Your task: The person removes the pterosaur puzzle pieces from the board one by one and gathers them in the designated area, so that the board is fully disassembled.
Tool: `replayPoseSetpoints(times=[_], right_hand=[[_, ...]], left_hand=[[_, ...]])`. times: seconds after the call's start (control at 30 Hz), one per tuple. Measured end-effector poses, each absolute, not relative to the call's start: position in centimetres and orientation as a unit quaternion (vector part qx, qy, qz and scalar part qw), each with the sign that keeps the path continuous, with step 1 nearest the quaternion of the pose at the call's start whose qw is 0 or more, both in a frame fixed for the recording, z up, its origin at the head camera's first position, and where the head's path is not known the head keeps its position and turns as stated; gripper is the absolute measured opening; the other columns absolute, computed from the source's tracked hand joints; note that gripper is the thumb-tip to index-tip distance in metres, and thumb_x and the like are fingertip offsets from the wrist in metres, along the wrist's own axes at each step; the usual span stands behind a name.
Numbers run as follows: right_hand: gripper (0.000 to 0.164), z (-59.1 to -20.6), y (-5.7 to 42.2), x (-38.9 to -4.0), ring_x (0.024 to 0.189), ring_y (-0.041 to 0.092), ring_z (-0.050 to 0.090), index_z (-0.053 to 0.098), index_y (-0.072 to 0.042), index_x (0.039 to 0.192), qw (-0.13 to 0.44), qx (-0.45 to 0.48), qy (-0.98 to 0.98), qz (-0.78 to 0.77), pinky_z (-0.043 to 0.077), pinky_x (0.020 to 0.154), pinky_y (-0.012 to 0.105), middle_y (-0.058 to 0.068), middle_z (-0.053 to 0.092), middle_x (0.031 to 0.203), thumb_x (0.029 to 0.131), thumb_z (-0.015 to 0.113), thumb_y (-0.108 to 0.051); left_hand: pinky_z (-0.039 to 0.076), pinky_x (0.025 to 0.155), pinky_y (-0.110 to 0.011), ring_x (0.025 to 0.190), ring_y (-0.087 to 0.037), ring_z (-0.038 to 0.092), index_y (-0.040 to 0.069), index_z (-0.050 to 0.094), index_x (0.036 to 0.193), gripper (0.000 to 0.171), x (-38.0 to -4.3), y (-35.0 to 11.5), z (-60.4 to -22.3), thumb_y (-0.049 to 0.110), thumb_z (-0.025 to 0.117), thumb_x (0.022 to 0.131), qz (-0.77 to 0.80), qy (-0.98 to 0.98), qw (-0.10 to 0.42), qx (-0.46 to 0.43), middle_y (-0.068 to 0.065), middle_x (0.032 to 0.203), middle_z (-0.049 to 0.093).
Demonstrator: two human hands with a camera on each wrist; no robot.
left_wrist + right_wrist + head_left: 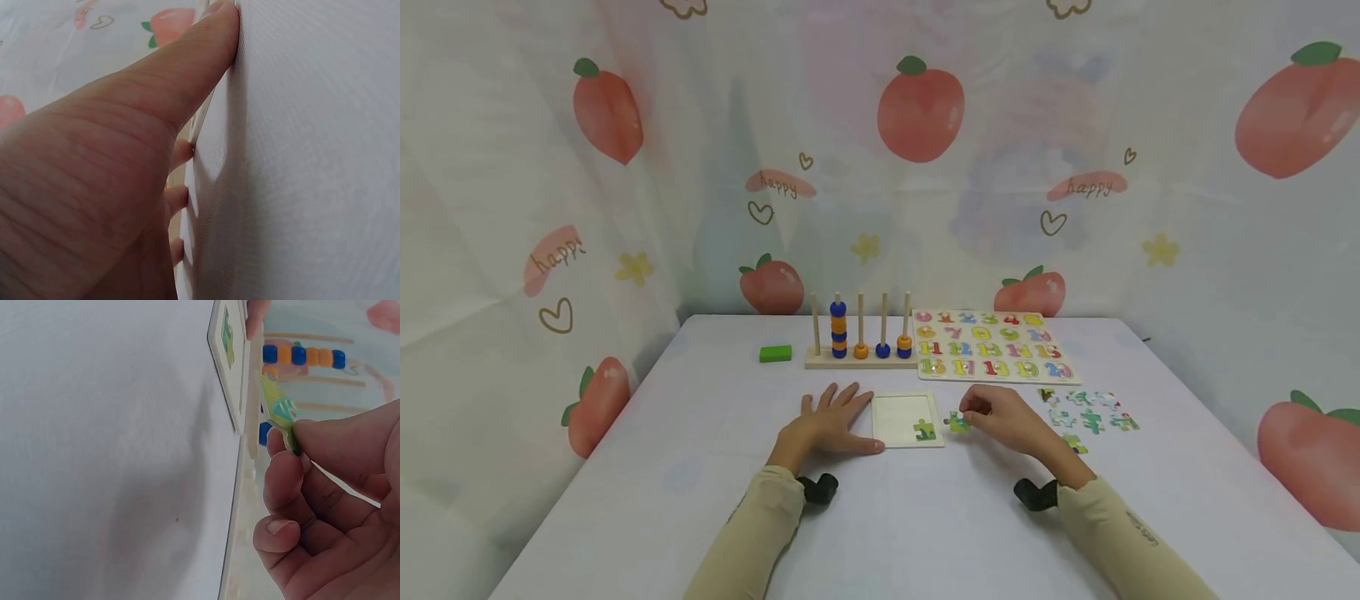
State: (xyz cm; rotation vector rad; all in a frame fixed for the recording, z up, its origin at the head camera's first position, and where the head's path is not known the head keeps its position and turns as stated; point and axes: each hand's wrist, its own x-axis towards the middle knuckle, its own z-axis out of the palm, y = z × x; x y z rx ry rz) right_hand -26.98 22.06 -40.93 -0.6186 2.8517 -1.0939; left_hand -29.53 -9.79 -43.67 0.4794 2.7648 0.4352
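My right hand [1003, 419] pinches a green puzzle piece [957, 422] between thumb and fingers, just right of the puzzle frame [938, 417]. In the right wrist view the same puzzle piece [278, 406] is held up off the table by one end. One green piece [924, 430] lies inside the frame at its lower right corner. My left hand [827, 427] is spread flat on the left side, with its thumb [194, 62] and a fingertip at the frame's left edge.
Several loose puzzle pieces [1092, 422] lie on the right of the table. Behind stand a peg stacker with beads [861, 362], a number board [1000, 374] and a green block [775, 354]. A printed curtain [850, 167] surrounds the table.
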Motion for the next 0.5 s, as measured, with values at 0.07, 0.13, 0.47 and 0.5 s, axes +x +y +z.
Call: replayPoseSetpoints(times=[0.07, 0.13, 0.47, 0.5], right_hand=[[0.005, -41.0, 22.4, -26.9, 0.087, 0.02, 0.058, 0.07, -0.004, 0.102, 0.011, -0.194, 0.916, -0.351, 0.053, 0.08, 0.036, 0.0, 0.066, 0.093, 0.101, 0.073, -0.008], [0.004, -41.0, 22.7, -26.8, 0.087, 0.02, 0.059, 0.07, -0.004, 0.102, 0.007, -0.191, 0.918, -0.349, 0.054, 0.08, 0.037, 0.0, 0.066, 0.094, 0.101, 0.073, -0.008], [0.003, -40.9, 24.8, -26.7, 0.089, 0.019, 0.061, 0.071, -0.004, 0.104, -0.019, -0.184, 0.924, -0.336, 0.056, 0.081, 0.037, 0.0, 0.068, 0.096, 0.101, 0.07, -0.005], [0.003, -40.9, 25.0, -26.7, 0.089, 0.019, 0.061, 0.071, -0.004, 0.104, -0.02, -0.183, 0.924, -0.336, 0.056, 0.08, 0.036, 0.001, 0.068, 0.096, 0.101, 0.07, -0.005]], left_hand=[[0.002, 0.124, -0.073, 0.163, -0.041, 0.007, 0.027, 0.033, 0.17, 0.099, -29.5, -9.8, -43.7, 0.072, 0.071, 0.09, 0.153, 0.962, 0.149, 0.168, -0.006, 0.178, 0.019], [0.003, 0.124, -0.073, 0.163, -0.041, 0.007, 0.027, 0.034, 0.17, 0.099, -29.5, -9.7, -43.8, 0.072, 0.071, 0.09, 0.154, 0.962, 0.148, 0.168, -0.006, 0.178, 0.019], [0.001, 0.124, -0.073, 0.163, -0.041, 0.005, 0.028, 0.033, 0.17, 0.101, -29.9, -9.9, -44.0, 0.074, 0.07, 0.089, 0.151, 0.963, 0.15, 0.168, -0.005, 0.179, 0.017], [0.001, 0.124, -0.073, 0.163, -0.041, 0.005, 0.028, 0.033, 0.17, 0.101, -29.9, -9.9, -44.0, 0.074, 0.071, 0.089, 0.151, 0.963, 0.15, 0.168, -0.005, 0.179, 0.017]])
